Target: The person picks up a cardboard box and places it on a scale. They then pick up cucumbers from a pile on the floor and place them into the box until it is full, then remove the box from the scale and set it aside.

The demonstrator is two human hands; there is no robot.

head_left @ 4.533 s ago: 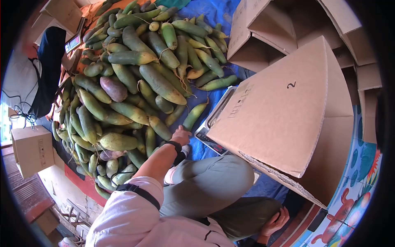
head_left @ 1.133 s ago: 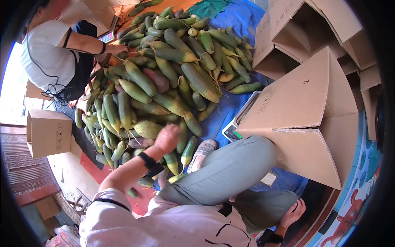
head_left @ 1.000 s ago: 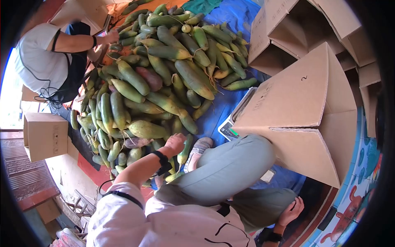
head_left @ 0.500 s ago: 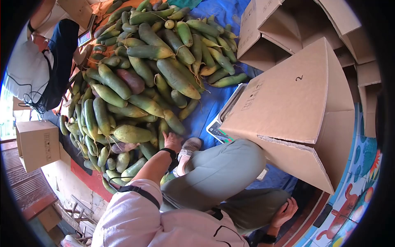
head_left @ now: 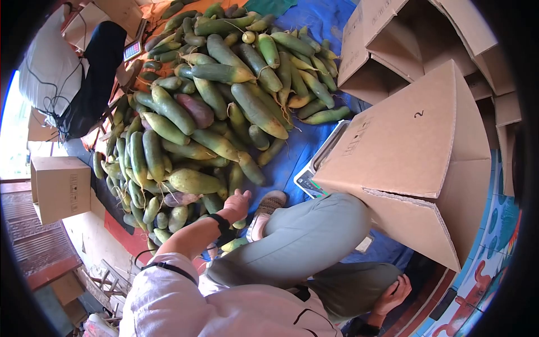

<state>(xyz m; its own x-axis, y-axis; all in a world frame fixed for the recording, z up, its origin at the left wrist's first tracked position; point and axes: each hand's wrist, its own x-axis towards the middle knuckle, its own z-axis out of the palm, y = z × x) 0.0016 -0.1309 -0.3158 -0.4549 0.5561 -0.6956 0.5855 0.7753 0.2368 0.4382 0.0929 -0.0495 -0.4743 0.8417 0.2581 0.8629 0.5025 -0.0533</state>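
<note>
A large heap of green radishes (head_left: pixel 224 121) lies in front of me, with a reddish-purple one (head_left: pixel 195 110) among them. My left hand (head_left: pixel 237 206) is over the near edge of the heap, close to my shoe (head_left: pixel 272 202). Its fingers point forward, partly apart, and nothing shows in them. Below the heap's middle, the nearest large radish is a pale green one (head_left: pixel 196 181). My right hand (head_left: pixel 394 294) rests on my bent knee with its fingers loosely spread, holding nothing.
An open cardboard box (head_left: pixel 398 135) marked 2 stands on a scale (head_left: pixel 307 178) to my right. More boxes (head_left: pixel 387 42) are stacked behind it. A blue tarp (head_left: pixel 275 168) covers the floor. Another person (head_left: pixel 92 78) is at upper left, near a second scale display (head_left: pixel 132 51).
My left hand has drawn back from the radishes at the near edge, and its fingers have straightened. The view has shifted slightly. My right hand stays on the knee.
</note>
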